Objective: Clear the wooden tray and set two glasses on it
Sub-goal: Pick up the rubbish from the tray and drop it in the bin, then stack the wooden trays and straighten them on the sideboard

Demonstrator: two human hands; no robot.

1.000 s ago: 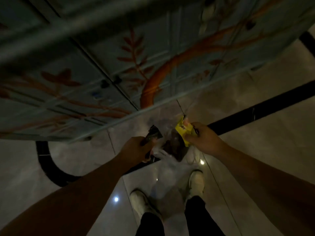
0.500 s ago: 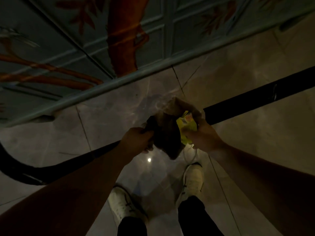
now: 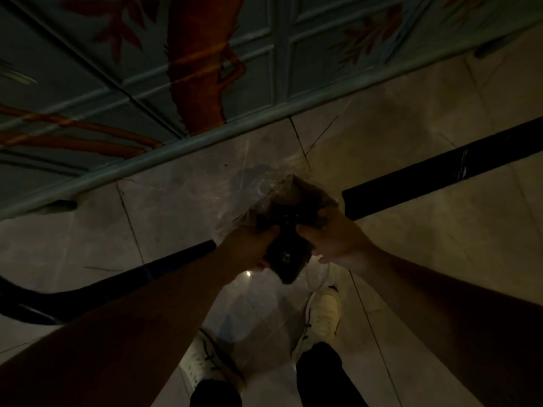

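In dim light I stand looking down at a clear plastic bag (image 3: 252, 198) held in front of me over the floor. Dark, crumpled wrappers (image 3: 286, 254) sit bunched inside it between my hands. My left hand (image 3: 249, 248) grips the bag's left side and my right hand (image 3: 332, 242) grips its right side. The upper part of the bag puffs out beyond my fingers. No wooden tray and no glasses are in view.
A teal cabinet (image 3: 205, 69) with painted orange branches fills the top of the view. Pale marble floor (image 3: 411, 171) with a black inlaid band (image 3: 440, 174) runs below. My two white shoes (image 3: 323, 312) stand on the floor under the bag.
The yellow wrapper that my right hand held has gone out of sight into the bag. Both hands have closed in on the bag, and the view tilted further down along the cabinet.
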